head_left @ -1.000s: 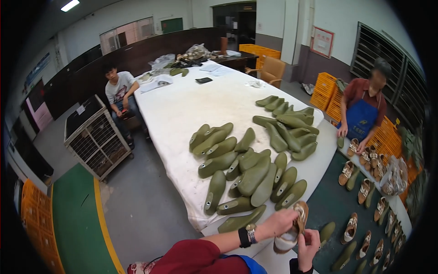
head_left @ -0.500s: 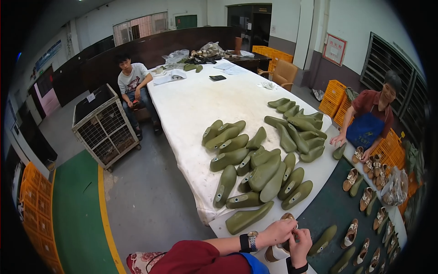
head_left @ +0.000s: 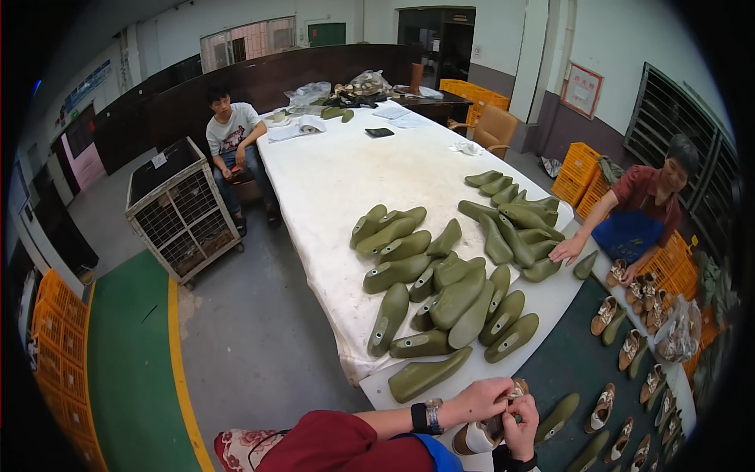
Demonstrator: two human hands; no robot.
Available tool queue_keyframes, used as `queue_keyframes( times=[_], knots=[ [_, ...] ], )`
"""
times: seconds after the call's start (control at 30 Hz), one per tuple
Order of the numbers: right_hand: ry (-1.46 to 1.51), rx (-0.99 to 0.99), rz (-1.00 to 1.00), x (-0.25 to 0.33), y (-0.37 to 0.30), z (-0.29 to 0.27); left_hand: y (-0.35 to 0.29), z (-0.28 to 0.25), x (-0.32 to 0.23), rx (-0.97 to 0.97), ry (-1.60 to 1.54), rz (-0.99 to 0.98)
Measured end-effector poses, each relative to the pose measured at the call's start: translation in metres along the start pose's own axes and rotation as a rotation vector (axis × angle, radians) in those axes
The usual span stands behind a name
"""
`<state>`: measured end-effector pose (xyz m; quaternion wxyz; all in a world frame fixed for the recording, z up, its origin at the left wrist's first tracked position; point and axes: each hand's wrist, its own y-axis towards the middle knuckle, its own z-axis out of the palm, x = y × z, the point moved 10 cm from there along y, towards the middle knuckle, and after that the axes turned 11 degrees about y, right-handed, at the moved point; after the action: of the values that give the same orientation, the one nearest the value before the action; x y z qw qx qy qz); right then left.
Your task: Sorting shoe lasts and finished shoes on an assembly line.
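At the lower edge, a brown and white shoe (head_left: pixel 475 439) sits between my hands, its middle covered by them. My left hand (head_left: pixel 481 399), with a watch and a dark band at the wrist, bends over the top of the shoe with its fingers closed. Close against it, my right hand (head_left: pixel 520 425) pinches at the shoe's upper; any lace between the fingertips is too small to make out. A green shoe last (head_left: pixel 429 374) lies just beyond my left hand, and another last (head_left: pixel 558 417) lies right of my right hand.
Many green lasts (head_left: pixel 458 295) are heaped on the white-covered table (head_left: pixel 346 181). Shoes (head_left: pixel 602 407) and lasts stand in rows on a dark green surface at right. A co-worker's hand (head_left: pixel 568 248) reaches to the lasts. Another person sits beside a wheeled cage (head_left: pixel 185 216) at left.
My hands stay together at the shoe, with their fingers slightly shifted. The co-worker's hand at right has moved left, onto the end of the heaped lasts.
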<state>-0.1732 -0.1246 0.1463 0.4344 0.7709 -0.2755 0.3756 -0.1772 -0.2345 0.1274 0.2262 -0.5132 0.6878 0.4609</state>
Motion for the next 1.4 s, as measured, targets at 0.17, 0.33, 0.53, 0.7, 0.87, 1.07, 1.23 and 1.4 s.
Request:
queue_keyframes(
  times=[0.17,0.33,0.53,0.7,0.87,1.07,1.23,1.4],
  knots=[
    [0.026,0.032,0.269,-0.033,-0.027,-0.002,-0.004,0.018,0.026,0.075,-0.052,-0.108],
    [-0.359,-0.170,0.142,0.015,-0.030,-0.026,0.012,0.060,0.027,0.096,0.094,0.034],
    [-0.183,0.083,0.485,-0.049,-0.039,-0.020,0.041,0.071,0.034,0.193,0.204,0.056],
    [-0.376,-0.287,0.472,-0.113,-0.028,-0.136,0.051,0.104,0.032,0.342,0.307,0.184],
    [-0.547,-0.465,0.380,-0.183,-0.005,-0.219,0.027,0.099,0.062,0.434,0.453,0.182],
    [-0.563,-0.377,0.704,-0.362,-0.064,-0.230,0.008,0.086,0.099,0.485,0.537,0.127],
    [-0.701,-0.429,0.728,-0.289,-0.041,-0.232,0.009,0.095,0.053,0.514,0.450,0.226],
    [-0.486,-0.224,0.691,-0.203,-0.127,-0.183,-0.035,0.141,-0.010,0.839,0.230,0.481]
  ],
)
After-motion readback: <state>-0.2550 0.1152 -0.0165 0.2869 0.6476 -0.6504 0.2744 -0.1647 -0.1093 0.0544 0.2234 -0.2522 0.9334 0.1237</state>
